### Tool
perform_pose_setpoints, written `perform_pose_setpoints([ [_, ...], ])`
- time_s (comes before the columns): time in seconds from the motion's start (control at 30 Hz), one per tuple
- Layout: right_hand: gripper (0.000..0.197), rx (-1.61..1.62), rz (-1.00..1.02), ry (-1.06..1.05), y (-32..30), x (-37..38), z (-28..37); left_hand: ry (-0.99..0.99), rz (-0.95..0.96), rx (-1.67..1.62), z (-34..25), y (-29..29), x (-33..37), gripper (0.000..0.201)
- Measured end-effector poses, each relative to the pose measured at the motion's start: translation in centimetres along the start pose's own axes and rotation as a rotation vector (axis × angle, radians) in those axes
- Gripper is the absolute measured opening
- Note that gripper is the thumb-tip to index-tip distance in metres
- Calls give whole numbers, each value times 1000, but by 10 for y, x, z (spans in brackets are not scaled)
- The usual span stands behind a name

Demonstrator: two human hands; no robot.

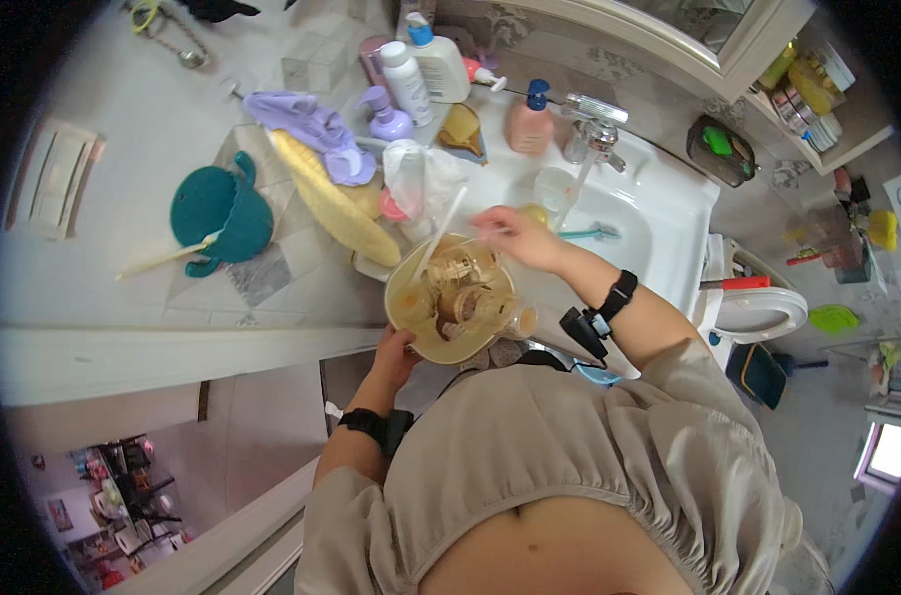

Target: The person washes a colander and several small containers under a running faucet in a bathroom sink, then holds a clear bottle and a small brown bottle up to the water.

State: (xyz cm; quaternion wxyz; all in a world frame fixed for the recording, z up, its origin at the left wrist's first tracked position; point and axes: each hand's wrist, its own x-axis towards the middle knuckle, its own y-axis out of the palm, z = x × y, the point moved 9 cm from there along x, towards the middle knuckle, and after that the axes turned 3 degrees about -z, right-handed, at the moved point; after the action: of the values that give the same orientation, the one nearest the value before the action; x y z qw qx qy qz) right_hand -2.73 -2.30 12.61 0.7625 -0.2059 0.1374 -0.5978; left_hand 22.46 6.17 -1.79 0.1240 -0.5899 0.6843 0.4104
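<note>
My left hand (396,359) grips the near left rim of a pale yellow tub (398,312). Several clear jars or bottles (460,266) lie inside it, some with brownish residue, and one bottle's mouth (521,319) sticks out over the right rim. A long white stick or handle (445,230) slants up out of the tub. Over the tub's far right rim, beside the basin, is my right hand (518,238). Its fingers are bent and smeared by motion, so whether they hold anything is unclear. Black straps with small devices circle both wrists.
The white sink (659,233) holds a clear cup (554,185) and a teal toothbrush (591,234) under the chrome faucet (594,141). Pump bottles (533,124), a yellow cloth (337,203) and a purple cloth (317,134) crowd the counter. A teal pot (223,210) hangs or stands left.
</note>
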Motion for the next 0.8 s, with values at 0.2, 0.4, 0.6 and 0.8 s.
perform_pose_setpoints([
  [0.2,32,-692,480,539,-6,-86,-177,-10,-41,60,-13,20,-13,49],
  [0.4,49,-674,101,729,-30,-83,-244,-96,-285,102,-9,13,-23,53],
  [0.6,25,-812,164,844,-55,-117,-205,-45,-132,50,-13,12,-20,51],
  [0.8,20,-1076,-144,547,-156,-167,-185,-100,-124,67,-9,3,-14,48],
])
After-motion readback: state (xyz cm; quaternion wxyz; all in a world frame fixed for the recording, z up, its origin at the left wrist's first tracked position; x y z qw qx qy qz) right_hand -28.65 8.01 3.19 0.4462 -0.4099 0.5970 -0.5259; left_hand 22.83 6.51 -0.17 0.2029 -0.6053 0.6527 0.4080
